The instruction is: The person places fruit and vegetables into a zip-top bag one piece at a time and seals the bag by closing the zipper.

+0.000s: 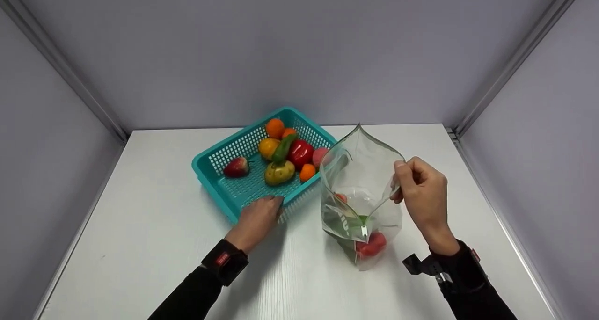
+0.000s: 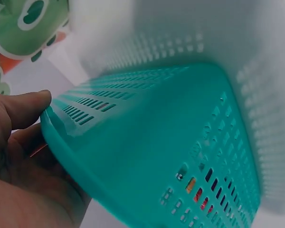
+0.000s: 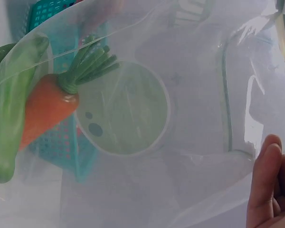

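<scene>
A teal plastic basket (image 1: 202,168) stands on the white table and holds toy fruit and vegetables: a strawberry (image 1: 236,167), a red pepper (image 1: 300,152), an orange (image 1: 274,127). My left hand (image 1: 269,203) grips the basket's near rim; the left wrist view shows the thumb (image 2: 24,108) lying on the basket (image 2: 171,142). To the right a clear zip bag (image 1: 362,165) stands open, with red toy produce (image 1: 371,245) at its bottom. My right hand (image 1: 398,186) pinches its right rim. Through the bag (image 3: 199,90) in the right wrist view I see a toy carrot (image 3: 45,111), a green vegetable (image 3: 7,123) and my fingertips (image 3: 266,185).
The white table (image 1: 154,245) is boxed in by grey walls at the back and both sides. The basket sits left of centre, close against the bag. Bare tabletop lies at the front and left.
</scene>
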### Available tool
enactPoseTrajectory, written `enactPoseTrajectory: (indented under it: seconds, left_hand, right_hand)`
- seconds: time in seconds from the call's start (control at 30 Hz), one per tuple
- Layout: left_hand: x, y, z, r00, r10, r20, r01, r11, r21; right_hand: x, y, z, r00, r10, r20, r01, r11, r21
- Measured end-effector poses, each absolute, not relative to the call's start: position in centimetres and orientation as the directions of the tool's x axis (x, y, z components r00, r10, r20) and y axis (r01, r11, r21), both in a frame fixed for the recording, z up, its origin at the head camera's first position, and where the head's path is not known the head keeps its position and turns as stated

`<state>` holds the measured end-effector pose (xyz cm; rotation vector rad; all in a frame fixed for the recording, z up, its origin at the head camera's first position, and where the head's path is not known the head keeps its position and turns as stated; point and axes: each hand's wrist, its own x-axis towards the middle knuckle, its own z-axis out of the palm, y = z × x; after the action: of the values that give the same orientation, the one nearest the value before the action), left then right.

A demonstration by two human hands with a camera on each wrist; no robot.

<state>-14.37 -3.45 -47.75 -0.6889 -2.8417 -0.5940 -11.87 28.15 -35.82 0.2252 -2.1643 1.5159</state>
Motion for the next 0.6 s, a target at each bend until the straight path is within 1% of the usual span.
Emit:
enactPoseTrajectory:
  seconds: [0.27,0.6]
  left_hand:
    - [-12.8,-6.4,-47.1,-0.916,0.358,0.179,0.400,0.843,0.359]
    - [-10.6,-8.9,-46.7,-0.911,0.374,0.175,0.413,0.822,0.393]
  right_hand:
    - [-11.6,28.0,-35.6,-0.859,0.116,0.498,-0.430,0.363,-0.827]
    - [-11.2,28.0,-35.7,-0.862,0.112,0.494,-0.423,0.377,-0.824]
